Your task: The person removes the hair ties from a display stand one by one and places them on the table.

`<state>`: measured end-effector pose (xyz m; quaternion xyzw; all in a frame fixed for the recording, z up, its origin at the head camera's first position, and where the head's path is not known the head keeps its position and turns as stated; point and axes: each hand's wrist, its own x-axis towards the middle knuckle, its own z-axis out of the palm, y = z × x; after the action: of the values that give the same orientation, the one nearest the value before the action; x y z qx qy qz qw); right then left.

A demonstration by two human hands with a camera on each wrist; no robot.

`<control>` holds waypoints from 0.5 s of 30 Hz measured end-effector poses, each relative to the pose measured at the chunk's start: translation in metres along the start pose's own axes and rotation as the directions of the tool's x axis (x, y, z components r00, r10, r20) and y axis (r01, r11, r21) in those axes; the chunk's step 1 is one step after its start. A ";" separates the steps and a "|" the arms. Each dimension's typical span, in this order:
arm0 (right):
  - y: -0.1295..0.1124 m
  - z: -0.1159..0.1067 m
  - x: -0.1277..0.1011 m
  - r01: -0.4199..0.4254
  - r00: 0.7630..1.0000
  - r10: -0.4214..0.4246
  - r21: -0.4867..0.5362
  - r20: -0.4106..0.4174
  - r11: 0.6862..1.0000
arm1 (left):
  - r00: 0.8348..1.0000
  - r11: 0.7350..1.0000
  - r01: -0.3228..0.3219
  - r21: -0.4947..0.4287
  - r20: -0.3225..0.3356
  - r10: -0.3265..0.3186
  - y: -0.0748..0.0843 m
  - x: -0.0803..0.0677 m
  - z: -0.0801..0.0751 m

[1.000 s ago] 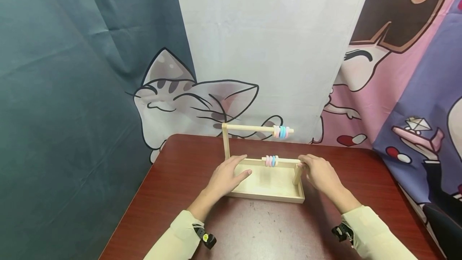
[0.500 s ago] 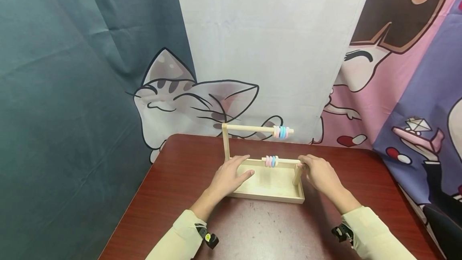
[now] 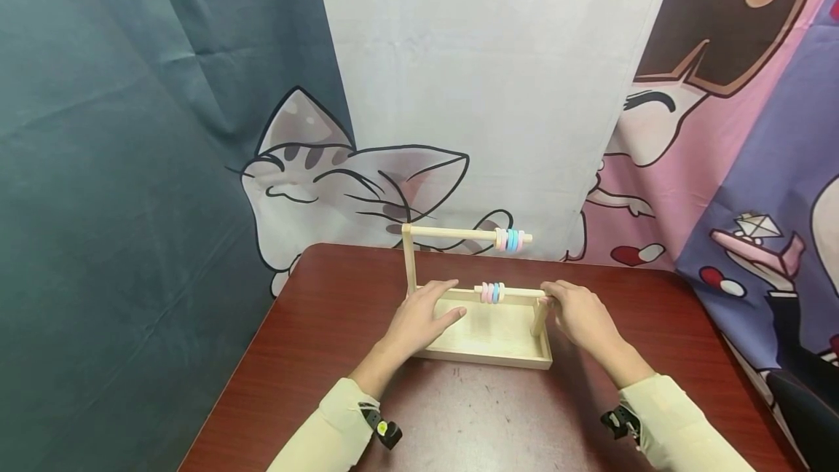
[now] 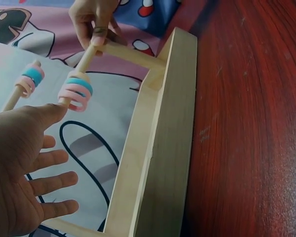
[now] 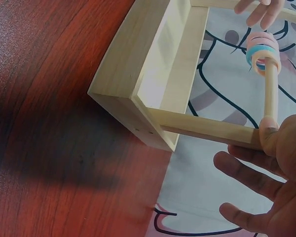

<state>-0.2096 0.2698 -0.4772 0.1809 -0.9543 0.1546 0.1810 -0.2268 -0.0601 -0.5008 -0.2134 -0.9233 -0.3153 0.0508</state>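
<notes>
A pale wooden rack (image 3: 485,361) with a shallow tray base stands on the table. Its shorter right post (image 3: 540,319) carries a lower rod (image 3: 524,292) with several pink, blue and cream rings (image 3: 493,293) near the free end. My right hand (image 3: 580,312) pinches the corner where this rod meets the post, thumb on the rod's end in the right wrist view. My left hand (image 3: 416,323) reaches over the tray's left side with fingers spread. In the left wrist view, its thumb (image 4: 52,114) overlaps the rod's free tip, just below the rings.
At the rack's back left a taller post (image 3: 409,261) bears an upper rod (image 3: 452,232) pointing right, with several similar rings (image 3: 510,240) near its end. The red-brown table (image 3: 314,341) ends close behind the rack, where a printed curtain (image 3: 511,93) hangs.
My left hand has shifted slightly to the right over the tray, toward the lower rod's free end. The right hand, the rack and the rings keep their places.
</notes>
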 end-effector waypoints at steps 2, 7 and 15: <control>0.000 0.000 0.000 -0.002 1.000 0.002 0.001 0.001 1.000 | 1.000 1.000 -0.005 0.001 -0.003 0.005 0.001 0.001 0.001; 0.000 -0.001 0.000 -0.001 1.000 0.001 0.004 -0.001 1.000 | 1.000 1.000 -0.016 0.000 -0.007 0.016 0.003 0.002 0.001; 0.001 0.000 0.000 -0.009 1.000 0.009 0.005 0.004 1.000 | 0.999 0.999 -0.033 -0.004 -0.012 0.033 0.004 0.005 0.002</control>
<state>-0.2095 0.2706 -0.4776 0.1775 -0.9550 0.1575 0.1779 -0.2295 -0.0541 -0.4985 -0.2268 -0.9187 -0.3176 0.0612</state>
